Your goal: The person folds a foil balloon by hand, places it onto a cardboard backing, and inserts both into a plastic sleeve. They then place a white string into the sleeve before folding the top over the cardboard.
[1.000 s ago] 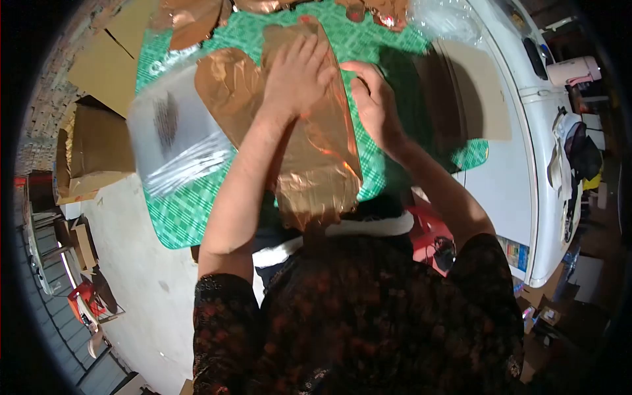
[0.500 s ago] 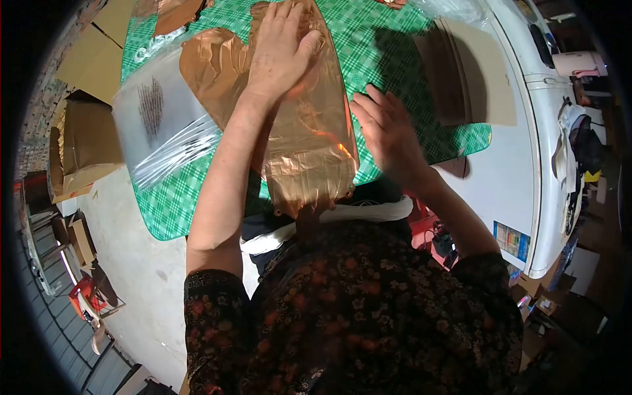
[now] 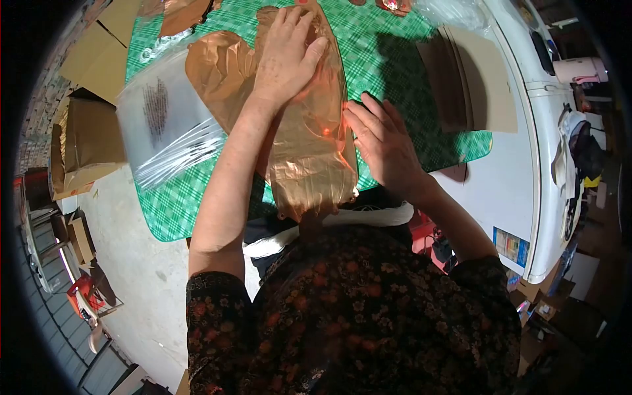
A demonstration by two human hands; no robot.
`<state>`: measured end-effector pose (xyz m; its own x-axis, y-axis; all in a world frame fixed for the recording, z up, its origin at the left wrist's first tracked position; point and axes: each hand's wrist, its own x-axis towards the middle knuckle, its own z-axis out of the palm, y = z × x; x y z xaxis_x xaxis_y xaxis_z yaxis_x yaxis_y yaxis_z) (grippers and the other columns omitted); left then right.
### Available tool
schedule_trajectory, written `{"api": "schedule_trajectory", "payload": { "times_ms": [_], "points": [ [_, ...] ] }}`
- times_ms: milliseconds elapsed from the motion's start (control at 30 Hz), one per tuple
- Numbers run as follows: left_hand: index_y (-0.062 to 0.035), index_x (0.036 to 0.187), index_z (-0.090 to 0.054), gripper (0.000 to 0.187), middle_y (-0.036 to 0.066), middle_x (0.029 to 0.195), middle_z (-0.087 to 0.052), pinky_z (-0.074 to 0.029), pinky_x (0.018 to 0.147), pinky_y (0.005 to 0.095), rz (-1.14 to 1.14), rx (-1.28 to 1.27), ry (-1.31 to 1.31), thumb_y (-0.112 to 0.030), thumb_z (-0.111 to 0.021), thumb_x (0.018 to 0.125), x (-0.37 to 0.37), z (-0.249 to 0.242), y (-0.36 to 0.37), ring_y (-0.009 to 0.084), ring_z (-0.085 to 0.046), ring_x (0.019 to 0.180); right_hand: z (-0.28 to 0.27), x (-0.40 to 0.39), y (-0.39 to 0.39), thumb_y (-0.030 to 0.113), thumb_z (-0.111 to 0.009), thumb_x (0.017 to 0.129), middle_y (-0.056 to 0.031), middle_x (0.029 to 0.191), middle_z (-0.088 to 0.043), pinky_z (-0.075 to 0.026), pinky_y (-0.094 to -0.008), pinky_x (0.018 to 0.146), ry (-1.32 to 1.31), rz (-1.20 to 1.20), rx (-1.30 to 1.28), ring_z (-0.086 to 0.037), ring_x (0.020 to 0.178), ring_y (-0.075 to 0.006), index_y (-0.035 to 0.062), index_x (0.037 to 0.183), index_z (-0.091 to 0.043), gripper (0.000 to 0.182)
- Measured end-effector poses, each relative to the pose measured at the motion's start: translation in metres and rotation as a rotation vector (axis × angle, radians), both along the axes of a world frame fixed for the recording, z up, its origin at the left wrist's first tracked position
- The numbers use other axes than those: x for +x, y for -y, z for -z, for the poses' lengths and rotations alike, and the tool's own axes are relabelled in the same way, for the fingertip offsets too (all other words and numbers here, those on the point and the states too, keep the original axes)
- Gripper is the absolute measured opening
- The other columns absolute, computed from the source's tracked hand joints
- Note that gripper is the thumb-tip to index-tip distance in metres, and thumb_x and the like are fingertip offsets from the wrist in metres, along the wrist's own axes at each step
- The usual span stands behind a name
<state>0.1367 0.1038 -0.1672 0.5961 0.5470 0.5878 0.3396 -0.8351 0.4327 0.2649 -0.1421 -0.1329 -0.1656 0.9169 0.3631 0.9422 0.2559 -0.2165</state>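
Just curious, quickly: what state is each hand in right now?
Left hand: open, resting on the copper-coloured foil.
Right hand: open, fingers loosely bent at the foil's edge.

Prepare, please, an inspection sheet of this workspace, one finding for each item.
Surface: green checked tablecloth, partly in shadow.
Job's things: copper-coloured foil piece, laid flat, wrinkled, its near end reaching the table edge.
Clutter: clear plastic bags at left; cardboard sheets at right; more copper-coloured foil at the far side.
Grippers: bare hands; left hand flat on the foil piece, right hand at its right edge, contact unclear.
Cables: nothing clearly seen.
Surroundings: open cardboard box at left, pink container at far right.
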Motion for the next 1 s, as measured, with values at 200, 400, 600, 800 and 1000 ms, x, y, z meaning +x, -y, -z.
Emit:
{"api": "schedule_trajectory", "payload": {
  "times_ms": [200, 400, 600, 800, 1000],
  "points": [
    [-0.0016, 0.152, -0.048, 0.059, 0.021, 0.163, -0.040, -0.025, 0.127, 0.0487, -0.015, -0.020, 0.000, -0.040, -0.053, 0.107, 0.001, -0.002, 0.005, 0.0411, -0.027, 0.156, 0.000, 0.002, -0.002, 0.009, -0.066, 0.087, -0.0128, 0.144, -0.060, -0.032, -0.0514, 0.121, 0.070, -0.040, -0.009, -0.048, 0.141, -0.0307, -0.0015, 0.134, -0.065, 0.048],
    [-0.0013, 0.143, -0.058, 0.049, 0.020, 0.157, -0.048, -0.028, 0.126, 0.0499, -0.066, 0.081, -0.038, -0.031, -0.059, 0.104, 0.000, -0.014, 0.005, 0.0405, -0.033, 0.153, -0.001, 0.004, -0.004, 0.011, -0.067, 0.086, -0.0112, 0.146, -0.060, -0.030, -0.0514, 0.122, 0.113, -0.051, -0.041, -0.049, 0.141, -0.0274, 0.0011, 0.136, -0.065, 0.051],
    [-0.0015, 0.138, -0.061, 0.041, 0.020, 0.150, -0.055, -0.034, 0.122, 0.0520, 0.101, 0.122, -0.055, -0.020, -0.063, 0.101, -0.013, -0.059, 0.044, 0.0390, -0.046, 0.145, -0.002, 0.004, -0.004, 0.010, -0.069, 0.084, -0.0126, 0.141, -0.063, -0.032, -0.0530, 0.121, 0.131, -0.060, -0.005, -0.053, 0.138, -0.0291, 0.0009, 0.132, -0.066, 0.050],
    [-0.0055, 0.152, -0.052, 0.054, 0.017, 0.159, -0.048, -0.025, 0.127, 0.0501, 0.255, 0.036, -0.359, -0.038, -0.050, 0.109, -0.035, -0.026, 0.100, 0.0342, -0.038, 0.152, 0.000, 0.005, -0.004, 0.009, -0.071, 0.082, -0.0148, 0.129, -0.066, -0.033, -0.0562, 0.119, 0.085, -0.085, -0.008, -0.055, 0.135, -0.0321, -0.0005, 0.122, -0.069, 0.041],
    [-0.0051, 0.158, -0.044, 0.059, 0.014, 0.165, -0.041, -0.021, 0.129, 0.0503, 0.154, 0.032, -0.398, -0.039, -0.046, 0.110, -0.032, -0.018, 0.094, 0.0320, -0.033, 0.156, -0.003, 0.005, -0.005, 0.010, -0.070, 0.083, -0.0147, 0.137, -0.064, -0.031, -0.0545, 0.120, 0.102, -0.085, 0.001, -0.055, 0.137, -0.0312, -0.0007, 0.127, -0.068, 0.045]
  ]
}}
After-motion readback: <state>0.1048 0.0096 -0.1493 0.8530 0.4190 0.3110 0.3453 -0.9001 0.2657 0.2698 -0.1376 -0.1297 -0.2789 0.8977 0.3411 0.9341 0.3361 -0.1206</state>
